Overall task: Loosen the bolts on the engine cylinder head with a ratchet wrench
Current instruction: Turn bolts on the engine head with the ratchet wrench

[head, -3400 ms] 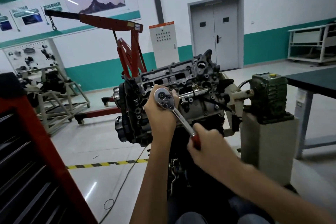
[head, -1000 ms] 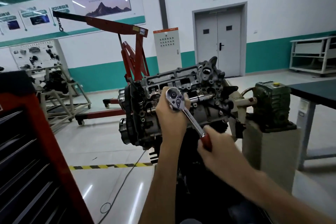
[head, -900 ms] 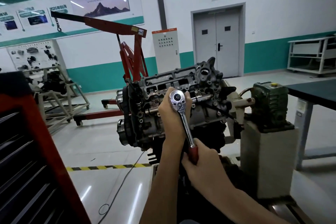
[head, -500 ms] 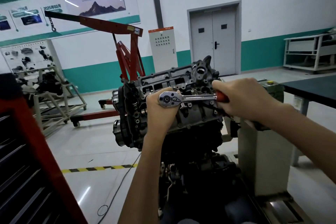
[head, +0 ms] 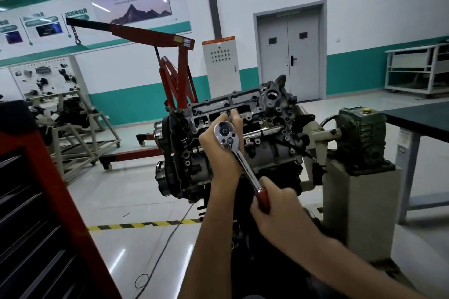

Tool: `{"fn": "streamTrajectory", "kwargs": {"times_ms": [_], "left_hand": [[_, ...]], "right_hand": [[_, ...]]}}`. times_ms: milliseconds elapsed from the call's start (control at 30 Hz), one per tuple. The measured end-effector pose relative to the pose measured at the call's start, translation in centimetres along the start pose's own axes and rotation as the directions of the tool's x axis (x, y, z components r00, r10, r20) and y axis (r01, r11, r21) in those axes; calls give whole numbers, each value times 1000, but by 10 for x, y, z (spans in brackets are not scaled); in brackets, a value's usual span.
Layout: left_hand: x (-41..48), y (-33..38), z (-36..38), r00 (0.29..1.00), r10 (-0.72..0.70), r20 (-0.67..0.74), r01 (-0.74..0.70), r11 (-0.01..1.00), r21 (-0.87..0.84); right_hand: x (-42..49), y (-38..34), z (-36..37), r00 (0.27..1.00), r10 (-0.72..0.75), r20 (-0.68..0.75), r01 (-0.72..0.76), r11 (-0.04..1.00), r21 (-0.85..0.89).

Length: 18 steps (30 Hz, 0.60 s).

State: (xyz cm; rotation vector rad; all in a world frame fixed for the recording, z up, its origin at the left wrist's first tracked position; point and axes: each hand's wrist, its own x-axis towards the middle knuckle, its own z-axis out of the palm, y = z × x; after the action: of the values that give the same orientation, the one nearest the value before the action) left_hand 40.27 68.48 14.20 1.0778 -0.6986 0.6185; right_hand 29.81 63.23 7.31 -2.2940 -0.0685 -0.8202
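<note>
A dark grey engine with its cylinder head [head: 257, 114] uppermost hangs on a stand in front of me. A chrome ratchet wrench [head: 239, 156] with a red grip sits on the head, its round end up and its handle sloping down to the right. My left hand [head: 220, 150] is curled round the ratchet's head from behind, fingertips over the top. My right hand [head: 279, 211] grips the red handle at the low end. The bolt and socket under the ratchet head are hidden by my left hand.
A green gearbox [head: 362, 136] on a grey pedestal [head: 359, 204] stands right of the engine. A dark-topped table [head: 422, 116] is at far right, a red tool cabinet [head: 41, 213] at near left, a red engine hoist [head: 175, 65] behind. A cable [head: 165, 238] crosses the floor.
The wrench handle has swung from pointing right and level down to lower right, with my right hand on it. My left hand stayed on the ratchet head.
</note>
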Motion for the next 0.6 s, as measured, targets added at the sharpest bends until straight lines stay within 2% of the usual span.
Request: {"fn": "streamTrajectory", "kwargs": {"times_ms": [67, 167, 267, 333, 400, 467, 533, 600], "left_hand": [[3, -2, -9, 994, 87, 60, -92, 992, 82], [13, -1, -19, 961, 133, 241, -184, 962, 203], [20, 2, -26, 889, 120, 443, -256, 930, 262], [17, -3, -28, 899, 122, 421, -254, 927, 274], [10, -7, -27, 955, 122, 269, -198, 941, 276], [3, -6, -23, 989, 106, 104, -127, 968, 218], [-1, -7, -15, 999, 35, 1, -35, 997, 71], [-4, -5, -6, 995, -103, -15, 101, 990, -100]], "right_hand": [[15, 10, -32, 991, -95, 96, 112, 975, -193], [50, 13, -87, 952, -195, 237, 292, 816, -499], [79, 9, -125, 935, -283, 215, 350, 632, -692], [81, 9, -126, 942, -274, 194, 326, 604, -727], [65, 12, -106, 959, -218, 183, 284, 680, -676], [40, 12, -75, 979, -170, 113, 204, 811, -548], [16, 6, -39, 994, -96, 45, 106, 932, -348], [-2, -3, -1, 1000, -13, 27, 16, 996, -82]]}}
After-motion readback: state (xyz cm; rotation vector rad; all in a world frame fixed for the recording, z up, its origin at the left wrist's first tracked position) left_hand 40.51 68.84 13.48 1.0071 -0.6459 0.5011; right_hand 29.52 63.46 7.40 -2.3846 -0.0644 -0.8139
